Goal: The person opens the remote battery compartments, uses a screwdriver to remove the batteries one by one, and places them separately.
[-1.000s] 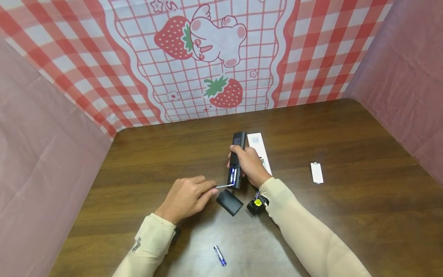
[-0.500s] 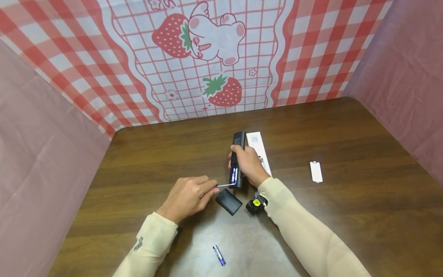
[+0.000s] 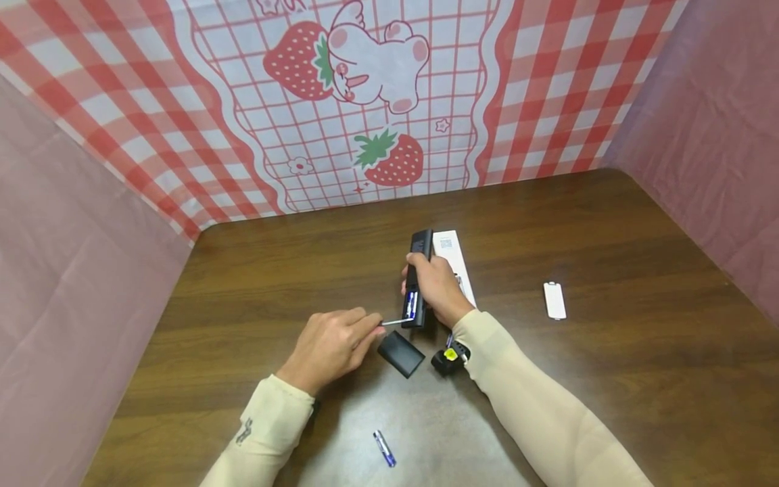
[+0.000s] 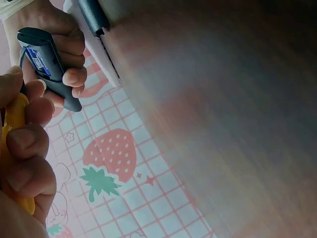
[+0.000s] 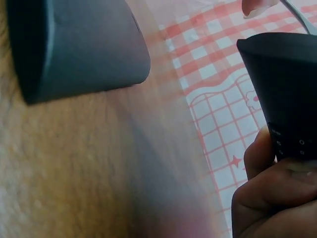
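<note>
My right hand (image 3: 439,289) grips a black remote control (image 3: 420,245), thumb across its back. Its battery compartment faces up without a cover, and blue-and-silver batteries (image 3: 411,306) lie inside. In the left wrist view, my left hand (image 4: 30,148) wraps its fingers round the yellow handle of a screwdriver (image 4: 16,116). The head view shows that hand (image 3: 331,348) left of the remote, the thin metal shaft reaching across to the compartment's near end. Just below lies a black battery cover (image 3: 402,354) on the table.
A white oblong piece (image 3: 448,247) with a printed code lies partly under my right hand. Farther right is a small white cover (image 3: 554,300). A single battery (image 3: 384,448) lies on the wooden table (image 3: 615,392) near me. Checked cloth (image 3: 548,88) hangs behind.
The screwdriver's tip has shifted slightly farther into the battery compartment. Both hands keep their grips, and the view has drifted a little.
</note>
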`<control>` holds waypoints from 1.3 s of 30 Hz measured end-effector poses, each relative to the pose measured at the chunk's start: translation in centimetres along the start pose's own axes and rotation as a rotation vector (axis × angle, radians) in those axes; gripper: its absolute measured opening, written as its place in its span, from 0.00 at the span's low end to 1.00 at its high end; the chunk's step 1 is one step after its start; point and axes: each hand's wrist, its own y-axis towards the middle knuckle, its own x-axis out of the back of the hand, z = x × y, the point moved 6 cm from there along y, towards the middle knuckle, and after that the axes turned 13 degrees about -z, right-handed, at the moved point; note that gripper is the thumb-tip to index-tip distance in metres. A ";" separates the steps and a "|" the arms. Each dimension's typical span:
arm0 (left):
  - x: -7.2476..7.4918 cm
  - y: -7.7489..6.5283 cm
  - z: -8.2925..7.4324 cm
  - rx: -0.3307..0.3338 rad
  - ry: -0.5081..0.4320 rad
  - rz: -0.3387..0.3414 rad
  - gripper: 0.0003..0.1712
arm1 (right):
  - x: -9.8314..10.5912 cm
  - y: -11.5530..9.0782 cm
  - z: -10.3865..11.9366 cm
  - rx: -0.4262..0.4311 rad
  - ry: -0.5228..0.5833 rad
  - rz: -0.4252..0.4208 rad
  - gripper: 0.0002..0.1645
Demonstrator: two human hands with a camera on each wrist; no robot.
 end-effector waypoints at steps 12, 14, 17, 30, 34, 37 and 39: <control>0.1 0.3 0.9 0.073 0.014 -0.010 0.09 | -0.4 -0.3 0.4 0.025 -0.011 0.020 0.27; 0.1 0.4 0.8 0.075 0.008 -0.002 0.10 | -0.2 -0.2 0.6 0.029 -0.008 0.013 0.27; 0.1 0.3 0.6 0.075 -0.002 0.005 0.10 | 0.0 -0.1 0.7 0.034 -0.006 0.003 0.27; 0.2 0.0 0.4 0.043 -0.036 0.002 0.09 | 0.3 0.0 0.7 0.024 -0.018 0.002 0.28; 0.3 0.0 0.4 0.049 -0.041 0.007 0.10 | 0.2 0.0 0.6 0.022 -0.011 0.011 0.27; 0.3 -0.1 0.4 0.054 -0.044 0.005 0.11 | 0.1 0.0 0.6 0.022 -0.009 0.016 0.28; 0.3 0.0 0.4 0.058 -0.049 0.003 0.11 | 0.1 0.1 0.6 0.026 -0.009 0.015 0.28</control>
